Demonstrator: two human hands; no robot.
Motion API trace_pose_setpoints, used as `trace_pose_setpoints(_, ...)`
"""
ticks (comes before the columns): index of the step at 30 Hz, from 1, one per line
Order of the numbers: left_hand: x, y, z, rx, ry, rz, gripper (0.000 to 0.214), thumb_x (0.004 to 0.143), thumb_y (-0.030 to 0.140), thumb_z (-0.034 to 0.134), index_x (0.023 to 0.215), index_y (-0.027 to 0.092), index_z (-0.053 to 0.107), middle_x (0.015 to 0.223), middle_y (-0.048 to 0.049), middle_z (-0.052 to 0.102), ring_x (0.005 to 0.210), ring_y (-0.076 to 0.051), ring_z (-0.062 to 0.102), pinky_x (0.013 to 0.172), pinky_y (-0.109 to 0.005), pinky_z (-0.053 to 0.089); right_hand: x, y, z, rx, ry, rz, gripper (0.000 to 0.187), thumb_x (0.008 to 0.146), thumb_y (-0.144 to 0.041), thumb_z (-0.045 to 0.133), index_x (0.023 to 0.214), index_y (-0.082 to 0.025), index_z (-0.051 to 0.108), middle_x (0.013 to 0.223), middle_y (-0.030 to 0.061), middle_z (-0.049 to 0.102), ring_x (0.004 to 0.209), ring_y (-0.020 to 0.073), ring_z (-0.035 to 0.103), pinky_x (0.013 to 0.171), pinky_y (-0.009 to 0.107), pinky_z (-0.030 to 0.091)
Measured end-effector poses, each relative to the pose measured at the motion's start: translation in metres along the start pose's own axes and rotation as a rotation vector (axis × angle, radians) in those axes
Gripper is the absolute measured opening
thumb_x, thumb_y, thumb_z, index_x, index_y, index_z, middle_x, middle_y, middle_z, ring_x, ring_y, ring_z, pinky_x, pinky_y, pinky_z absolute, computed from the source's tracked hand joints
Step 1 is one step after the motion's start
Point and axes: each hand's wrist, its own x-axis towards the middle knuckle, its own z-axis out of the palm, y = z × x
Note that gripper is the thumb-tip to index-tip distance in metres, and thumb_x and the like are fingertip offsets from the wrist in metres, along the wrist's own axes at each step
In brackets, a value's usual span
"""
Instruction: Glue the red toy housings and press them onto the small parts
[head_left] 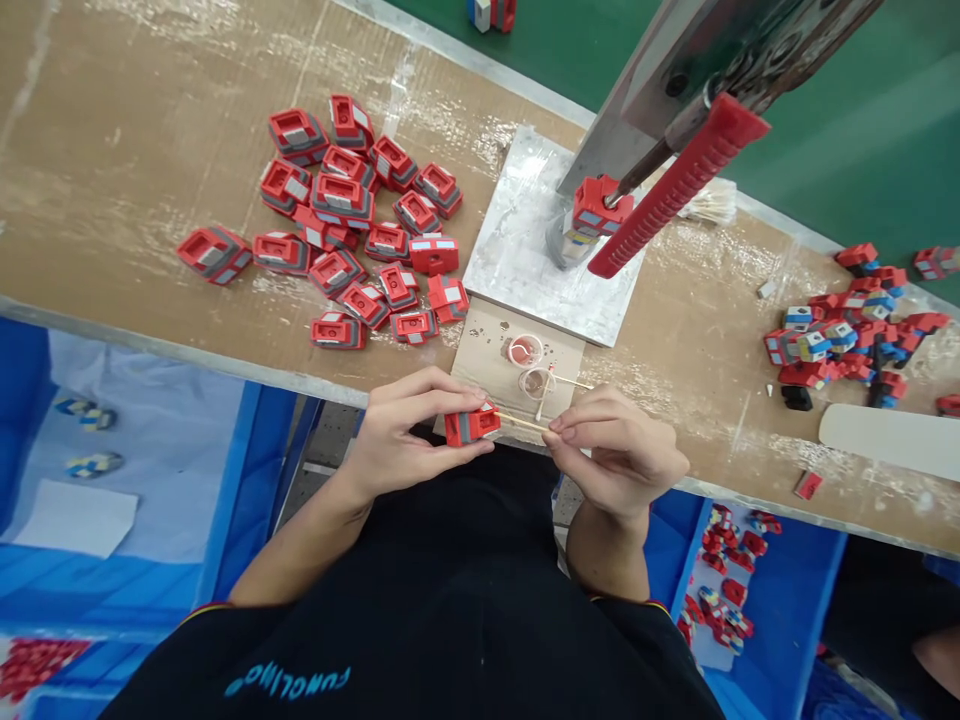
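Observation:
Between the thumb and fingers of my left hand (409, 430) is a red and grey toy vehicle part (466, 426), its hollow side facing right. My right hand (619, 440) pinches a thin wooden stick (523, 422), whose far tip reaches the hollow of that part. Just beyond the stick stand two small clear cups, one with reddish contents (525, 350) and one darker inside (537, 382). A cotton swab (541, 402) leans at the nearer cup. The cups rest on a spotted cardboard piece (480, 345).
Several similar red parts (341, 200) lie on the table to the left. A press with a red lever (679, 185) stands on a metal plate (517, 215), a toy (596, 215) under it. Assembled toys (855, 335) are heaped at right. Blue bins (240, 490) stand below the edge.

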Motion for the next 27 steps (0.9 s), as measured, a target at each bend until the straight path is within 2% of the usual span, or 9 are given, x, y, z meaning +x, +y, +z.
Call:
trace_pose_setpoints(7, 0.0023, 0.0026, -0.0015, 0.042, -0.024, 0.028, 0.033, 0.081, 0.024, 0.094, 0.112, 0.024, 0.082, 0.098, -0.0070, 0.082, 0.080, -0.018, 0.079, 0.071, -0.027, 0.068, -0.0012, -0.0001, -0.0028, 0.053, -0.056, 0.008, 0.021, 0.084, -0.004, 0.080, 0.086, -0.023, 0.070, 0.072, -0.0021, 0.076, 0.059, 0.0148, 0.069, 0.055, 0.029, 0.057)
trace_pose_setpoints(13, 0.0028, 0.0033, -0.0021, 0.040, -0.050, 0.030, 0.035, 0.081, 0.024, 0.094, 0.114, 0.025, 0.082, 0.099, -0.0073, 0.081, 0.080, -0.018, 0.079, 0.071, -0.027, 0.067, -0.0006, 0.0018, -0.0058, 0.023, -0.004, -0.008, 0.021, 0.084, -0.005, 0.081, 0.086, -0.023, 0.070, 0.073, -0.0019, 0.077, 0.056, 0.0146, 0.069, 0.053, 0.030, 0.056)
trace_pose_setpoints(27, 0.0018, 0.0039, -0.0025, 0.034, -0.039, 0.039, 0.037, 0.080, 0.022, 0.094, 0.115, 0.023, 0.081, 0.099, -0.0078, 0.081, 0.082, -0.019, 0.079, 0.073, -0.027, 0.068, -0.0004, 0.0011, -0.0060, 0.065, -0.056, -0.019, 0.021, 0.084, -0.003, 0.079, 0.082, -0.021, 0.068, 0.069, -0.0012, 0.075, 0.055, 0.0138, 0.069, 0.054, 0.028, 0.056)
